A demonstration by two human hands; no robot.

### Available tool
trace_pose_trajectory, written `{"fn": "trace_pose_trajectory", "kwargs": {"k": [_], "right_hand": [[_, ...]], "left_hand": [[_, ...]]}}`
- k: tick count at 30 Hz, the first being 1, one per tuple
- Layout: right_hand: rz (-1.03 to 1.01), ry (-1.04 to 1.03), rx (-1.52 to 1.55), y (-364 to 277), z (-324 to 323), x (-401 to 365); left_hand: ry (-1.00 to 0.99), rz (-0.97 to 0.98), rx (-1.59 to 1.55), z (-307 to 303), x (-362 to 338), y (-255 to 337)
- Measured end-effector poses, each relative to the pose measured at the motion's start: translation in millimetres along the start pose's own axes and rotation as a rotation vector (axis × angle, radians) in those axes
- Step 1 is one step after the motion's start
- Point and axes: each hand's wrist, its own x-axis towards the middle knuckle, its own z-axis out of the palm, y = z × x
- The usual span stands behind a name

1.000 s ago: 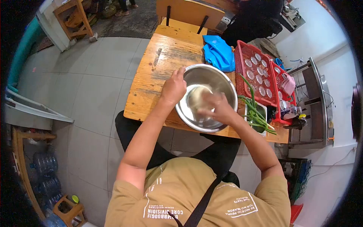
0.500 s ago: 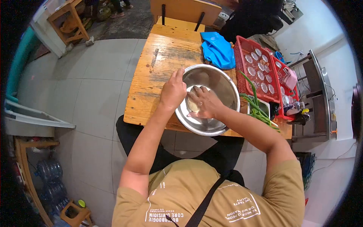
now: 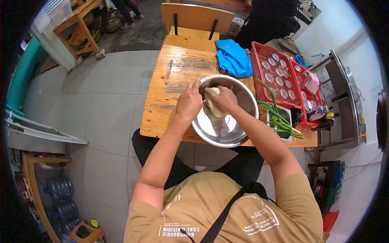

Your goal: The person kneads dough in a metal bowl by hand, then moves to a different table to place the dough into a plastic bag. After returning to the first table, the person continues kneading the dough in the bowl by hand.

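A wide stainless steel bowl stands at the near edge of the wooden table, in front of my body. On the bowl's left rim is my left hand, its fingers closed over the edge. Inside the bowl, my right hand grips a pale lump of dough. The dough is drawn out lengthwise, with part of it showing above my fingers and part below. My right fingertips are partly hidden behind the hand and dough.
A crumpled blue plastic bag lies behind the bowl. To the right are a red basket of clear-lidded cups, a second red basket, and green onions across a metal tray. A chair stands at the far side.
My right hand has gone from lying spread on the dough to gripping it, and the dough is lifted and stretched. My left hand stays on the rim. The view has shifted slightly.
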Motion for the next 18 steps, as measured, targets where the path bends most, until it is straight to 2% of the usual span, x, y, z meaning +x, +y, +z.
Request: {"fn": "trace_pose_trajectory", "kwargs": {"k": [2,3,5,7,8,9,11,13,15,16,17,18], "right_hand": [[0.262,-0.089,0.306,-0.8,-7.2,1.4],[0.236,-0.274,0.400,-21.9,-46.3,-15.8],[-0.192,-0.215,0.223,6.9,-33.3,-44.7],[-0.414,-0.241,-0.355,13.5,-42.9,-87.0],[-0.459,-0.291,-0.249,23.0,-46.2,-89.4],[-0.454,-0.289,-0.251,18.4,-56.0,-80.2],[-0.099,-0.714,-0.255,2.8,-80.7,-53.2],[-0.137,-0.646,-0.268,-5.1,-77.3,-55.6],[-0.290,-0.286,-0.367,-21.9,-77.2,-61.0],[-0.510,-0.100,-0.304,-9.3,-66.9,-55.3],[-0.519,-0.097,-0.299,-0.9,-54.9,-49.0],[-0.678,-0.051,-0.263,6.1,-43.5,-41.9]], "left_hand": [[0.003,-0.045,0.010,0.1,0.2,-0.1],[0.000,-0.086,0.019,-0.1,0.1,1.4],[-0.011,-0.114,-0.013,-3.1,2.1,2.9],[-0.002,-0.167,0.040,-1.9,3.6,6.1],[-0.003,-0.163,0.037,-1.3,4.6,5.7],[0.005,-0.147,0.021,-0.1,5.0,3.0],[0.000,-0.129,0.001,2.4,4.0,3.9],[-0.010,-0.149,-0.081,-1.7,5.2,8.0],[-0.003,-0.147,-0.038,-0.8,4.2,8.4],[0.001,-0.148,0.001,-0.7,3.0,8.6],[0.007,-0.150,0.009,-0.9,1.9,8.3],[0.007,-0.149,-0.003,-1.5,2.5,8.8]]}}
